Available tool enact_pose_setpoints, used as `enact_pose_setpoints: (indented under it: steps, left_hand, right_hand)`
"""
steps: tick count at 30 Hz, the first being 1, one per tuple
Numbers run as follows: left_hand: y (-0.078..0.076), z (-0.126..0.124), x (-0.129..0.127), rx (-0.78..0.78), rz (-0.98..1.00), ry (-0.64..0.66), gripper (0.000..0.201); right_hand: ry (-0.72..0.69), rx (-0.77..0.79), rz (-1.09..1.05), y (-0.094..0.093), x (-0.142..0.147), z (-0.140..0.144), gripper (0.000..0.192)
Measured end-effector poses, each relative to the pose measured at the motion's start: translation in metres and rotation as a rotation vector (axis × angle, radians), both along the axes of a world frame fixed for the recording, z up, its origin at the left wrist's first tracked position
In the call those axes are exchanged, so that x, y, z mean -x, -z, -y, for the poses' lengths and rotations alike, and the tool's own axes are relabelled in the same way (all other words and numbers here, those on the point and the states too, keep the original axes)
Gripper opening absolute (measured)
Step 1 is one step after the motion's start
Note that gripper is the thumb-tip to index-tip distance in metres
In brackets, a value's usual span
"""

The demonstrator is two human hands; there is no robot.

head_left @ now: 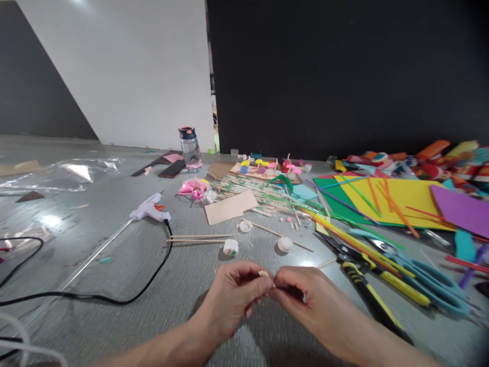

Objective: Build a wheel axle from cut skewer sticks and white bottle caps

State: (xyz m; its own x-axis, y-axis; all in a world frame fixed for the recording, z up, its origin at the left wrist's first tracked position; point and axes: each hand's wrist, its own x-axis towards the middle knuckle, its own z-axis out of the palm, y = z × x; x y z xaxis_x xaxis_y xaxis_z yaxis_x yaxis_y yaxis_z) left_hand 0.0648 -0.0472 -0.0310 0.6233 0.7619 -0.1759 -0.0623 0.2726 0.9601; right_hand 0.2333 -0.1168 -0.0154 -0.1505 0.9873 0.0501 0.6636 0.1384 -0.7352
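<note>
My left hand (239,288) is closed, pinching a small bunch of pale wooden stick pieces (263,273) between thumb and fingers. The fingertips of my right hand (305,290) meet the left ones and are pinched together; whatever lies between them is hidden. Just beyond the hands, a white bottle cap (231,247) stands at the end of two thin wooden sticks (198,238). Another white cap (284,244) rests by a longer stick (301,245), and a shallow white cap (245,226) lies farther back.
A white glue gun (147,208) with a black cable (114,302) lies left. Yellow-black pliers (359,270) and blue scissors (428,285) lie right, near coloured sheets (412,191). Skewers (248,188), cardboard (231,208) and a water bottle (190,150) are farther back.
</note>
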Motion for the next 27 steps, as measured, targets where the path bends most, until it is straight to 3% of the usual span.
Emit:
enact_pose_setpoints:
  steps: [8,11,23,27]
  left_hand:
    - [-0.009,0.001,0.002,0.040,0.119,-0.118,0.039]
    - [-0.008,0.000,0.002,0.044,0.131,-0.088,0.040]
    - [-0.013,0.003,0.001,-0.004,0.151,-0.035,0.039]
    - [-0.014,0.003,0.001,-0.019,0.123,-0.029,0.038]
  right_hand:
    - [-0.059,0.145,-0.160,-0.006,-0.003,-0.002,0.035]
    - [-0.070,0.170,-0.231,-0.001,-0.003,-0.001,0.039]
    - [-0.163,0.324,-0.518,-0.001,-0.002,0.000,0.025]
    - [-0.175,0.369,-0.583,0.000,0.000,-0.002,0.035]
